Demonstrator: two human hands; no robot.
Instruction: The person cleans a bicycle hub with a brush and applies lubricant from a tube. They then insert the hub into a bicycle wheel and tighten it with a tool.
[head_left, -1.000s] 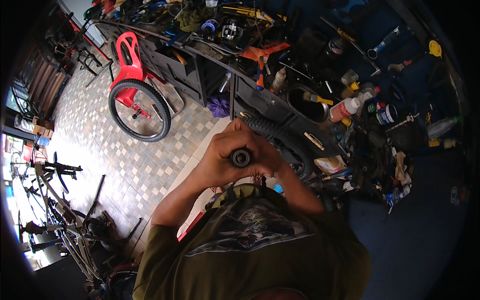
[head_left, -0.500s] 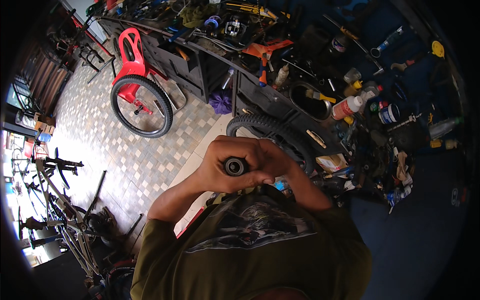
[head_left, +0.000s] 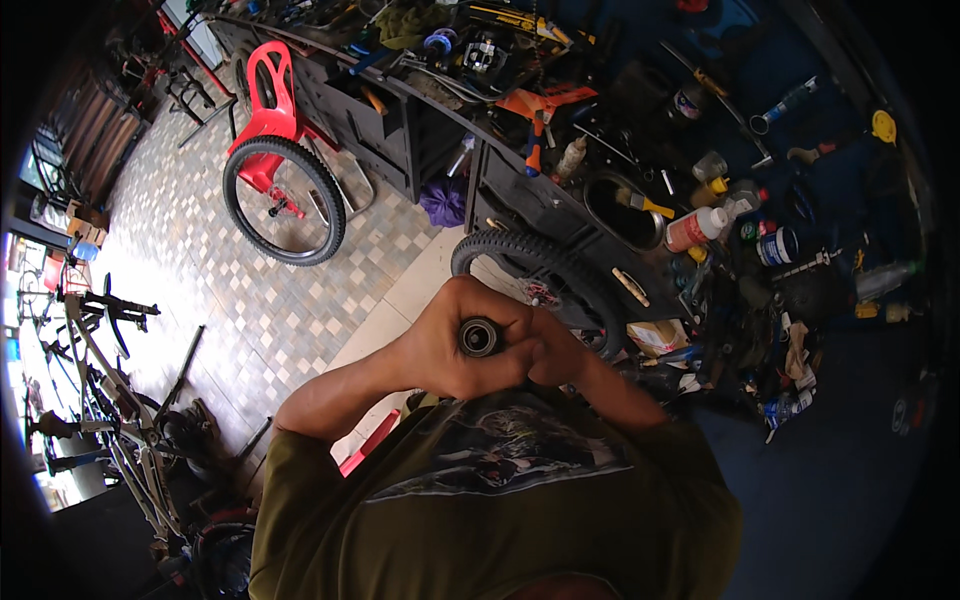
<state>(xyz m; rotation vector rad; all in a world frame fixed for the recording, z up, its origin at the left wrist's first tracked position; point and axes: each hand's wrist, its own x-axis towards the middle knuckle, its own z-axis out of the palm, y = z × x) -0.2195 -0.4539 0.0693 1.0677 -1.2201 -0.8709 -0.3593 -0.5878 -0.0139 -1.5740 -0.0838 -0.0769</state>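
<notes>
In front of my chest, my left hand (head_left: 440,345) is wrapped round a dark cylindrical part (head_left: 480,338). Its round end faces up, with ringed edges and a hollow middle; the rest of it is hidden inside the grip. My right hand (head_left: 555,345) is closed and pressed against the left one from the right side. What its fingers hold is hidden from view. Just beyond both hands, a bicycle wheel with a knobbly black tyre (head_left: 560,262) leans by the dark cabinet (head_left: 540,210).
A red plastic chair (head_left: 268,120) stands on the tiled floor behind another bicycle wheel (head_left: 325,185). Tools cover the workbench, among them an orange-handled tool (head_left: 534,150), a brush (head_left: 645,202) in an oval basin (head_left: 600,215), and a white-capped bottle (head_left: 695,228). Bicycle frames (head_left: 110,400) stand at left.
The part's hollow end has shifted slightly right and tilted. My left thumb has drawn in toward the right hand. The surroundings have moved a little in view.
</notes>
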